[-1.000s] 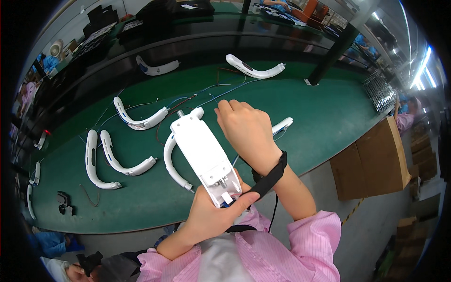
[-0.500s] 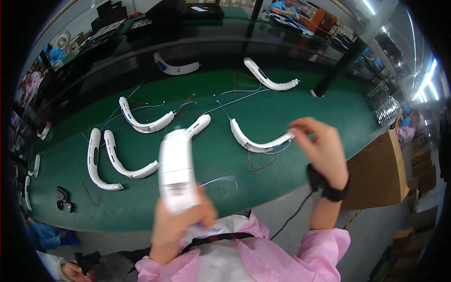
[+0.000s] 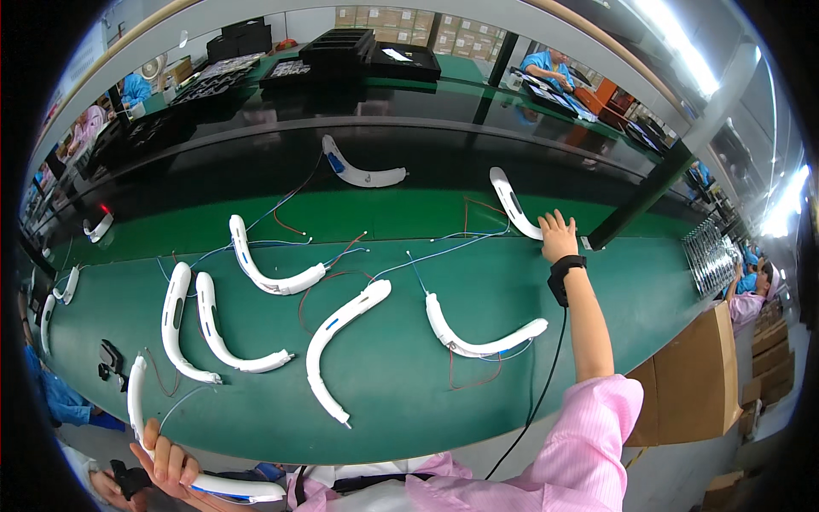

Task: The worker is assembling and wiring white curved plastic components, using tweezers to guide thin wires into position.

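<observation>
At the lower left my left hand [image 3: 175, 465] is closed around the middle of a white curved plastic housing [image 3: 136, 394], which juts past the table's front edge. My right arm stretches forward to the far right. There my right hand [image 3: 560, 237], fingers spread, lies at the near end of another white curved housing [image 3: 509, 198]; whether it presses on it I cannot tell. Between my arms lie more such housings: a slotted one [image 3: 322, 341] in the middle and one with red and blue wires [image 3: 478, 348] to its right. A black band with a cable circles my right wrist.
Several white housings [image 3: 175, 316] with loose wires lie on the left of the green table [image 3: 409, 410]. A small black device [image 3: 111, 360] sits near the left front edge. A dark post [image 3: 640, 200] and a cardboard box [image 3: 691, 375] stand at the right. A co-worker's hand [image 3: 107, 486] shows lower left.
My left hand has carried its housing from the front middle to the lower left. My right hand has left the wired housing's right end and reached forward to the far right one. The view has tilted up.
</observation>
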A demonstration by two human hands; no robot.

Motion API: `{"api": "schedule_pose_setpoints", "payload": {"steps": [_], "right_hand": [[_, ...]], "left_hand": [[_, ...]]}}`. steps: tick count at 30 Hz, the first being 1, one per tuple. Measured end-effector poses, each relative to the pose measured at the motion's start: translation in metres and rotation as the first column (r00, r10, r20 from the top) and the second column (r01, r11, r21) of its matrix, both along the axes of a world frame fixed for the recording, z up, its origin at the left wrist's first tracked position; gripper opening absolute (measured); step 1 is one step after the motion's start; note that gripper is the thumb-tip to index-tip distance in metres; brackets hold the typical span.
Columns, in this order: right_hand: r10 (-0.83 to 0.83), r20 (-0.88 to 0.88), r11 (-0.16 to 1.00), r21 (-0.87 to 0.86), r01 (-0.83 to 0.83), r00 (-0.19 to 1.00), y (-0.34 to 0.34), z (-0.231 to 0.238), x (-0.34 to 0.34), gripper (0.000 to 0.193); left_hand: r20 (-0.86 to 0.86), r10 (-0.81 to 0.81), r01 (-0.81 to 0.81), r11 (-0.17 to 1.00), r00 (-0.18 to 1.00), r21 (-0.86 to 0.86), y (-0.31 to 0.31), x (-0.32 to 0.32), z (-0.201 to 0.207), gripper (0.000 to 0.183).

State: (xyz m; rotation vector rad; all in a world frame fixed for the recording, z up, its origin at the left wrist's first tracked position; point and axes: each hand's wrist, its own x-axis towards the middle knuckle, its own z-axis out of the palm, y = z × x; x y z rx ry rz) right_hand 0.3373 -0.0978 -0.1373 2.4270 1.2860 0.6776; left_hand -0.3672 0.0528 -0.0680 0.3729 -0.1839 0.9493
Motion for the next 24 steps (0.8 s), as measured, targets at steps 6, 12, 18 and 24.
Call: {"api": "schedule_pose_setpoints", "payload": {"steps": [6, 12, 18, 24], "right_hand": [[-0.147, 0.051, 0.985, -0.083, 0.151, 0.988, -0.023, -0.001, 0.005, 0.017], [-0.065, -0.270, 0.989, 0.114, 0.099, 0.961, -0.106, 0.060, -0.064, 0.026], [-0.115, -0.446, 0.974, -0.228, 0.012, 0.888, -0.134, 0.050, -0.137, 0.033], [0.236, -0.458, 0.837, 0.544, 0.061, 0.857, -0.128, 0.103, -0.207, 0.039]], "left_hand": [[-0.039, -0.007, 0.008, 0.999, 0.999, 0.038, 0.012, 0.013, -0.011, 0.023], [-0.113, -0.062, 0.068, 0.996, 0.992, 0.050, 0.018, 0.031, -0.015, 0.022], [-0.406, -0.190, 0.279, 0.945, 0.894, 0.172, -0.008, 0.109, 0.002, 0.032], [-0.784, -0.308, 0.673, 0.717, 0.539, 0.182, -0.074, 0.178, 0.030, 0.028]]}}
